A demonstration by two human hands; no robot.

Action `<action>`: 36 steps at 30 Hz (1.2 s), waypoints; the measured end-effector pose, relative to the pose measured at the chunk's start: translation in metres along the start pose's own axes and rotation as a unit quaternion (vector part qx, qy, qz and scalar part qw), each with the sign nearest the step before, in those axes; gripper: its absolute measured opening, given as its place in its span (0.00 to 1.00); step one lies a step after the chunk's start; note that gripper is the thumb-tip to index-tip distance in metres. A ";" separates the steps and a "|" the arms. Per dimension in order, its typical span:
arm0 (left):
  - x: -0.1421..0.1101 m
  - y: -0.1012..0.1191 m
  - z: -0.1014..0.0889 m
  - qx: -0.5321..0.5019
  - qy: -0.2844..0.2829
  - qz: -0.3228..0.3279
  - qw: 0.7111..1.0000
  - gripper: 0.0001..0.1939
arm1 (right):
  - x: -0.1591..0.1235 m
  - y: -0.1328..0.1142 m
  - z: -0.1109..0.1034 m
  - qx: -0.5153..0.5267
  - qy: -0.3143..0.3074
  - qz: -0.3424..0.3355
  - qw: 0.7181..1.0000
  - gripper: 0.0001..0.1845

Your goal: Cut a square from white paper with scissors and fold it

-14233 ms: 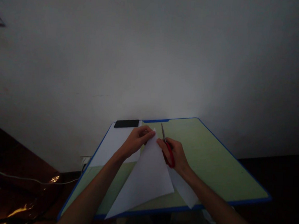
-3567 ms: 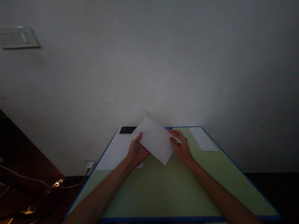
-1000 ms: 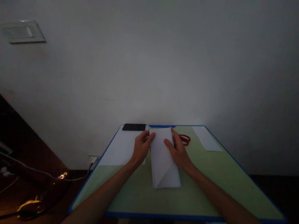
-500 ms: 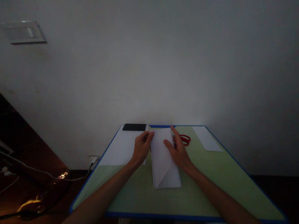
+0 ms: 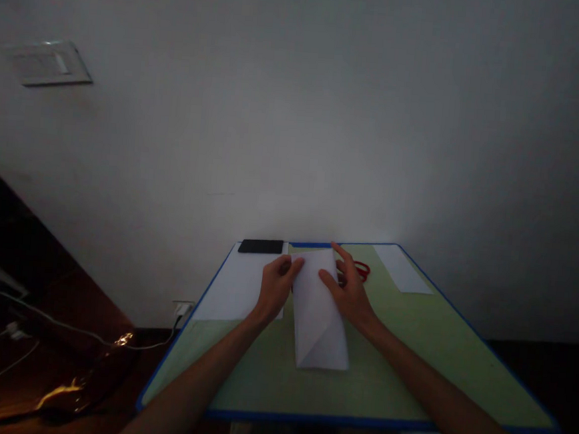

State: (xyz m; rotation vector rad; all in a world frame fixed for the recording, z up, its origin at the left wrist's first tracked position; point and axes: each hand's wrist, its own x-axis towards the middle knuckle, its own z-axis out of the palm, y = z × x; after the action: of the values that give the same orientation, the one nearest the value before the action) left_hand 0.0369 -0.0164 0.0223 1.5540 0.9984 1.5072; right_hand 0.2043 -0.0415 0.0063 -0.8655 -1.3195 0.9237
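A folded sheet of white paper (image 5: 315, 319) is held above the middle of the green table, its long side running toward me and a slanting crease near its lower end. My left hand (image 5: 278, 280) pinches its upper left edge between thumb and curled fingers. On the right edge, my right hand (image 5: 350, 287) grips the paper with the thumb on the front face and the index finger stretched up along the far corner. Its other fingers are partly hidden behind the paper. Red-handled scissors (image 5: 363, 271) lie just behind my right hand, mostly covered.
The green table (image 5: 408, 360) has a blue rim and stands against a grey wall. A white sheet (image 5: 228, 292) lies at its left, with a flat black object (image 5: 261, 246) at the back. A white paper strip (image 5: 404, 269) lies at the far right. A white cable (image 5: 84, 336) hangs left.
The paper's lower end has shifted slightly left and its tilt has changed a little. My left thumb has slid slightly further onto the paper. Both hands keep their hold.
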 end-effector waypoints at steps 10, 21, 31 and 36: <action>0.000 0.004 0.000 0.004 0.004 -0.005 1.000 0.22 | 0.001 -0.001 -0.001 -0.021 -0.001 -0.010 1.000 0.36; 0.000 0.005 0.000 0.030 0.017 0.003 0.999 0.22 | 0.000 -0.004 -0.001 -0.009 -0.013 -0.020 1.000 0.33; 0.000 0.007 0.001 0.031 0.002 -0.003 1.000 0.24 | 0.001 -0.004 0.000 -0.002 -0.002 -0.020 1.000 0.31; -0.001 0.008 0.002 0.015 0.003 -0.003 1.000 0.25 | 0.001 -0.004 0.000 -0.008 0.001 -0.020 1.000 0.30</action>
State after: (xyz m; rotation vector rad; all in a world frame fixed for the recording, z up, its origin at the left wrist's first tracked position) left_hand 0.0396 -0.0203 0.0289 1.5678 1.0319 1.5002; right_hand 0.2048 -0.0418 0.0101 -0.8478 -1.3399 0.8819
